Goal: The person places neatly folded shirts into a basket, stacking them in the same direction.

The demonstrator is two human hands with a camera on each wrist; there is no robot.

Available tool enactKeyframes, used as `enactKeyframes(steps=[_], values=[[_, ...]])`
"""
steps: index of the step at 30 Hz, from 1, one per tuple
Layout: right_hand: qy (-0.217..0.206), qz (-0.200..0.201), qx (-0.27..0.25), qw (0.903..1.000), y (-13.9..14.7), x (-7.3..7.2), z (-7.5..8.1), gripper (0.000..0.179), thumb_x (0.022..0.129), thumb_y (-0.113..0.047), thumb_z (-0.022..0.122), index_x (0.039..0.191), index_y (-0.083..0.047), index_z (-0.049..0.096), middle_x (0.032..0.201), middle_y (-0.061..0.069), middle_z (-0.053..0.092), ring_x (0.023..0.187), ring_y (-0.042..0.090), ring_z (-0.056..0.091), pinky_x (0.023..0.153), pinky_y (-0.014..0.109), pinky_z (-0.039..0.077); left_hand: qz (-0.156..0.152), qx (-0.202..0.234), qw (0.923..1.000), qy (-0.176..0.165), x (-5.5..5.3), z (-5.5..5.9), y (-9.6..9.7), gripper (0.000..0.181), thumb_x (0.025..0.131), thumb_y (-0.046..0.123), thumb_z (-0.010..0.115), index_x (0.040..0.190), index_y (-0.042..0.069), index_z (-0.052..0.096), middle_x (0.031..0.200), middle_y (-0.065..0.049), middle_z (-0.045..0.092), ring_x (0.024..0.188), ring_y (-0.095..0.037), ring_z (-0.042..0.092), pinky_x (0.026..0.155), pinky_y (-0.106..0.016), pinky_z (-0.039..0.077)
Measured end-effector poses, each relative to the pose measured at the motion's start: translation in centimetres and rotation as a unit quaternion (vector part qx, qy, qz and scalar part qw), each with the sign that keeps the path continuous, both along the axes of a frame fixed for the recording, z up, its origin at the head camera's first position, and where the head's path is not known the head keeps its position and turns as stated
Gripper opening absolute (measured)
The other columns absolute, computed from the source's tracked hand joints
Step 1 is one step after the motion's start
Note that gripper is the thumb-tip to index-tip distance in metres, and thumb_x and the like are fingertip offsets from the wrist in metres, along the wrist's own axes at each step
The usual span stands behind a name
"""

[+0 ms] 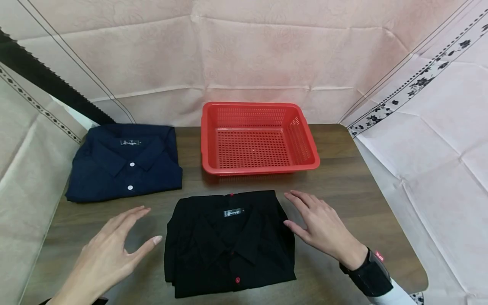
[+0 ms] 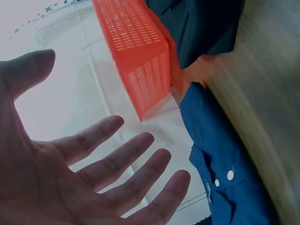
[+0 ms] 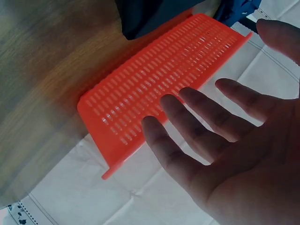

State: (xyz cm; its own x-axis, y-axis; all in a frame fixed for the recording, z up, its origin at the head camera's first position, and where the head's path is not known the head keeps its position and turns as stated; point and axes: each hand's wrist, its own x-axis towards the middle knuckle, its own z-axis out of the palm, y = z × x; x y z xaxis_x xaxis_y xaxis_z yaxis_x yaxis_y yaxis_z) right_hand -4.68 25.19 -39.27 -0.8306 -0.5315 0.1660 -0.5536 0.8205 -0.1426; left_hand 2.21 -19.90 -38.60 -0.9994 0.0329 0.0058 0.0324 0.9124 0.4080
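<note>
A folded black shirt (image 1: 228, 245) with a red button lies at the front middle of the table, its collar toward the back. Just off its left side is my left hand (image 1: 108, 250), fingers extended and thumb apart, holding nothing. My right hand (image 1: 322, 226) hovers by the shirt's right edge with its fingers spread; whether the thumb touches the cloth I cannot tell. In both wrist views the palms face the camera with nothing in them. At the back left rests a folded navy shirt (image 1: 126, 165) with white buttons, also seen as blue cloth (image 2: 220, 159) in the left wrist view.
A red perforated basket (image 1: 259, 171) stands behind the black shirt, with nothing inside. Pale patterned cloth (image 1: 267, 55) hangs behind the wooden table (image 1: 343, 169) and along its sides. A black band (image 1: 367, 273) is strapped round my right wrist.
</note>
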Motion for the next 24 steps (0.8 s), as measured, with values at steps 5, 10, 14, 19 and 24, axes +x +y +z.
enactKeyframes(steps=[5, 10, 14, 19, 24], values=[[-0.005, -0.004, 0.002, 1.0000, -0.2, 0.1, -0.3, 0.067, 0.088, -0.053, 0.062, 0.141, -0.014, 0.053, 0.138, 0.010, 0.056, 0.116, 0.027, 0.058, 0.082, 0.052, 0.055, 0.005, 0.013, 0.9999, -0.008, 0.1, -0.5, 0.0, 0.082, 0.082, 0.072, 0.054, 0.139, 0.014, 0.054, 0.142, -0.021, 0.051, 0.121, -0.048, 0.047, 0.082, -0.074, 0.041], [-0.007, -0.004, 0.006, 0.9999, -0.2, 0.2, -0.5, 0.068, 0.088, -0.054, 0.061, 0.142, -0.015, 0.051, 0.139, 0.009, 0.055, 0.116, 0.026, 0.059, 0.082, 0.051, 0.055, 0.018, 0.023, 0.9995, -0.016, 0.2, -1.1, -0.3, 0.081, 0.083, 0.070, 0.055, 0.138, 0.012, 0.054, 0.139, -0.024, 0.051, 0.119, -0.050, 0.048, 0.084, -0.071, 0.041], [-0.005, -0.003, 0.005, 1.0000, -0.4, 0.2, -0.6, 0.068, 0.087, -0.053, 0.062, 0.142, -0.015, 0.051, 0.139, 0.009, 0.055, 0.116, 0.027, 0.059, 0.082, 0.051, 0.055, 0.017, 0.026, 0.9988, -0.038, 0.1, -1.2, -0.4, 0.082, 0.083, 0.070, 0.055, 0.141, 0.011, 0.052, 0.140, -0.027, 0.049, 0.120, -0.052, 0.047, 0.086, -0.071, 0.040], [-0.011, -0.009, 0.005, 0.9999, -0.6, 0.3, -0.7, 0.068, 0.087, -0.052, 0.063, 0.142, -0.013, 0.051, 0.138, 0.010, 0.056, 0.114, 0.027, 0.059, 0.081, 0.050, 0.056, 0.027, 0.034, 0.9975, -0.056, 0.0, -1.4, -0.6, 0.083, 0.084, 0.069, 0.054, 0.142, 0.009, 0.050, 0.140, -0.030, 0.048, 0.117, -0.054, 0.048, 0.086, -0.071, 0.041], [-0.017, -0.013, 0.006, 0.9998, -0.8, 0.3, -0.8, 0.069, 0.087, -0.051, 0.064, 0.142, -0.013, 0.050, 0.137, 0.011, 0.057, 0.113, 0.027, 0.061, 0.081, 0.049, 0.056, 0.035, 0.036, 0.9966, -0.065, -0.1, -1.4, -0.8, 0.084, 0.085, 0.070, 0.053, 0.142, 0.008, 0.050, 0.139, -0.032, 0.048, 0.114, -0.055, 0.051, 0.085, -0.069, 0.043]])
